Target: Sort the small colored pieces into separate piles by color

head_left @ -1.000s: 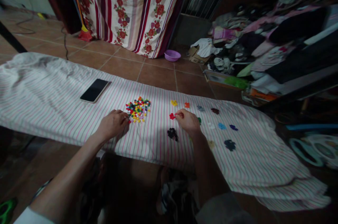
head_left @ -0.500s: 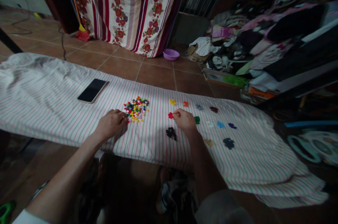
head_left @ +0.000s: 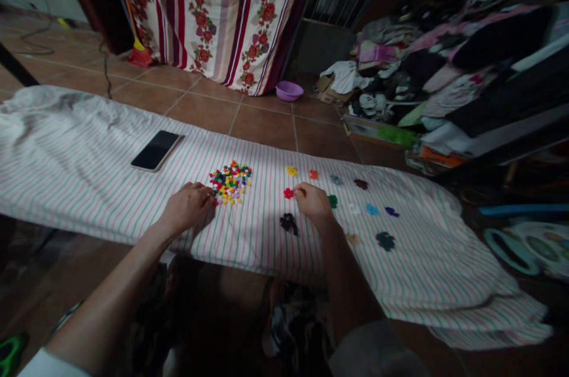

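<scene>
A mixed pile of small coloured pieces (head_left: 230,182) lies on the striped cloth (head_left: 253,235). My left hand (head_left: 190,205) rests at the pile's lower left edge, fingers curled; what its fingertips hold, if anything, is too small to tell. Just right of the small red group (head_left: 288,193) is my right hand (head_left: 312,202), its thumb and forefinger pinched, the contents hidden. Around it lie single-colour groups: yellow (head_left: 291,171), orange (head_left: 313,174), black (head_left: 288,223), green (head_left: 332,201), light blue (head_left: 371,209) and dark grey (head_left: 385,240).
A phone (head_left: 156,150) lies on the cloth left of the pile. Beyond the cloth's far edge are a purple basin (head_left: 289,90), a floral curtain (head_left: 231,21) and a broom (head_left: 140,54) on the tiled floor. Clothes (head_left: 427,57) are heaped at the right.
My right hand has shifted slightly right, away from the red group, which now shows more fully. My left hand stays beside the pile.
</scene>
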Motion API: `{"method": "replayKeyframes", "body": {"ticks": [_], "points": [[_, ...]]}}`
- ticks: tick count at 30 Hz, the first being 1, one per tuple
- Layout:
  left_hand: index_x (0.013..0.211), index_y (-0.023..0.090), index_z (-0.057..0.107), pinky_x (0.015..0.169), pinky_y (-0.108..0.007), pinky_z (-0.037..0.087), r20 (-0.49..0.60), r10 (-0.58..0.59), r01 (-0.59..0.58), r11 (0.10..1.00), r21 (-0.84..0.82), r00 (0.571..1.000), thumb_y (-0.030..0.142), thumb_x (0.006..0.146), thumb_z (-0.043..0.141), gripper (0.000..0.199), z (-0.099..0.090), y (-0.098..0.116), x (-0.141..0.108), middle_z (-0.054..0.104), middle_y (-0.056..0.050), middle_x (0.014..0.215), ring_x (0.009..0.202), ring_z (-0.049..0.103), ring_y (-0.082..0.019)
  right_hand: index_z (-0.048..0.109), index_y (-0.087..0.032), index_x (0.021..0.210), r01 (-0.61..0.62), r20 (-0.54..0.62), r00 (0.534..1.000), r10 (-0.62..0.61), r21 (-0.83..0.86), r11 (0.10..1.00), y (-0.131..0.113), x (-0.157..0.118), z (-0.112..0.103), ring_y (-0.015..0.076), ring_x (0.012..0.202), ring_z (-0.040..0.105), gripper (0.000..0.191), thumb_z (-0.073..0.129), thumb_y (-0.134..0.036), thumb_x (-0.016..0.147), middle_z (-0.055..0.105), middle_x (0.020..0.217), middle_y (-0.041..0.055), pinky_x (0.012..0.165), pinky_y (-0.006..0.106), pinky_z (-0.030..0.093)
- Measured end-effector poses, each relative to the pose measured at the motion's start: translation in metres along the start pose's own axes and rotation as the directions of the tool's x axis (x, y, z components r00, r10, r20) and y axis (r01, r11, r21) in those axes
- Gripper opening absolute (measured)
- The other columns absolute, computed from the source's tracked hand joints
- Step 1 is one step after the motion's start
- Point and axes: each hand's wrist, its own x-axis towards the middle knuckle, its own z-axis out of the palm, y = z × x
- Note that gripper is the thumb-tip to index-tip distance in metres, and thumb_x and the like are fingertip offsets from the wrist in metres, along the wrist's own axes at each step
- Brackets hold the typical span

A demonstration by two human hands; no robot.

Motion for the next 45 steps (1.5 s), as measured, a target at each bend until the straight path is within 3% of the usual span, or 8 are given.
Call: {"method": "replayKeyframes", "body": {"ticks": [4, 8, 15, 20, 25, 29, 36, 45], "points": [[0.106, 0.019, 0.068, 0.091, -0.035, 0.048, 0.012, -0.010, 0.010, 1.000, 0.008, 1.000, 0.035, 0.095, 0.035, 0.038, -0.001, 0.001, 0.000, 0.068, -0.010, 0.104, 0.103, 0.060, -0.022, 0.074, -0.021, 0.087, -0.012, -0.005, 1.000, 0.012, -0.022, 1.000, 0.000, -0.001, -0.003, 0.0191, 0.079, 0.064, 0.027, 0.048, -0.016, 0.084, 0.074, 0.089, 0.0056, 0.070, 0.027, 0.040], [0.106, 0.020, 0.068, 0.090, -0.035, 0.048, 0.011, -0.008, 0.008, 1.000, 0.012, 1.000, 0.036, 0.094, 0.036, 0.038, -0.001, 0.001, 0.000, 0.068, -0.010, 0.104, 0.101, 0.060, -0.022, 0.073, -0.022, 0.087, 0.027, -0.086, 0.996, -0.026, 0.014, 1.000, -0.006, -0.001, -0.003, 0.0189, 0.077, 0.062, 0.026, 0.047, -0.020, 0.086, 0.073, 0.087, 0.0049, 0.068, 0.027, 0.040], [0.102, 0.020, 0.068, 0.090, -0.035, 0.048, 0.017, 0.012, -0.012, 1.000, -0.006, 1.000, 0.033, 0.094, 0.037, 0.035, 0.001, -0.002, 0.000, 0.068, -0.010, 0.104, 0.101, 0.061, -0.022, 0.071, -0.022, 0.093, 0.210, -0.122, 0.974, -0.189, 0.185, 0.960, -0.044, -0.005, 0.010, 0.0185, 0.080, 0.063, 0.026, 0.046, -0.026, 0.089, 0.071, 0.087, 0.0049, 0.072, 0.027, 0.043], [0.104, 0.019, 0.068, 0.091, -0.036, 0.048, 0.007, 0.051, -0.051, 0.998, -0.029, 0.999, 0.030, 0.094, 0.038, 0.034, 0.004, -0.004, 0.000, 0.068, -0.011, 0.106, 0.102, 0.060, -0.022, 0.070, -0.021, 0.097, 0.450, -0.090, 0.890, -0.446, 0.324, 0.832, -0.081, -0.016, 0.031, 0.0166, 0.085, 0.061, 0.023, 0.048, -0.025, 0.091, 0.067, 0.089, 0.0046, 0.079, 0.026, 0.046], [0.111, 0.018, 0.068, 0.094, -0.037, 0.048, -0.004, 0.061, -0.061, 0.996, -0.071, 0.998, 0.024, 0.092, 0.038, 0.036, 0.004, -0.004, -0.004, 0.067, -0.011, 0.112, 0.103, 0.059, -0.023, 0.072, -0.022, 0.102, 0.571, -0.087, 0.811, -0.578, 0.328, 0.752, -0.107, -0.025, 0.044, 0.0169, 0.091, 0.058, 0.025, 0.049, -0.023, 0.093, 0.061, 0.097, 0.0060, 0.084, 0.029, 0.047], [0.110, 0.019, 0.069, 0.096, -0.037, 0.047, -0.010, 0.077, -0.077, 0.990, -0.115, 0.997, 0.021, 0.090, 0.041, 0.035, 0.004, -0.004, -0.007, 0.067, -0.010, 0.111, 0.105, 0.058, -0.022, 0.073, -0.024, 0.099, 0.605, -0.086, 0.792, -0.604, 0.244, 0.758, -0.115, -0.025, 0.051, 0.0193, 0.093, 0.055, 0.022, 0.052, -0.022, 0.092, 0.057, 0.094, 0.0061, 0.086, 0.032, 0.046], [0.106, 0.018, 0.070, 0.096, -0.037, 0.047, -0.005, 0.098, -0.098, 0.989, -0.107, 0.995, 0.022, 0.091, 0.040, 0.034, 0.001, -0.004, -0.009, 0.067, -0.010, 0.111, 0.105, 0.058, -0.023, 0.073, -0.026, 0.097, 0.555, -0.101, 0.832, -0.546, 0.179, 0.813, -0.115, -0.019, 0.058, 0.0211, 0.094, 0.053, 0.021, 0.054, -0.023, 0.091, 0.056, 0.094, 0.0065, 0.086, 0.034, 0.046], [0.107, 0.017, 0.069, 0.096, -0.037, 0.047, 0.036, 0.106, -0.103, 0.991, -0.086, 0.994, 0.024, 0.092, 0.041, 0.032, -0.003, -0.003, -0.009, 0.067, -0.012, 0.111, 0.106, 0.058, -0.024, 0.072, -0.023, 0.095, 0.548, -0.099, 0.836, -0.539, 0.153, 0.822, -0.124, -0.018, 0.059, 0.0219, 0.095, 0.054, 0.019, 0.054, -0.020, 0.090, 0.058, 0.097, 0.0076, 0.086, 0.035, 0.047]]}}
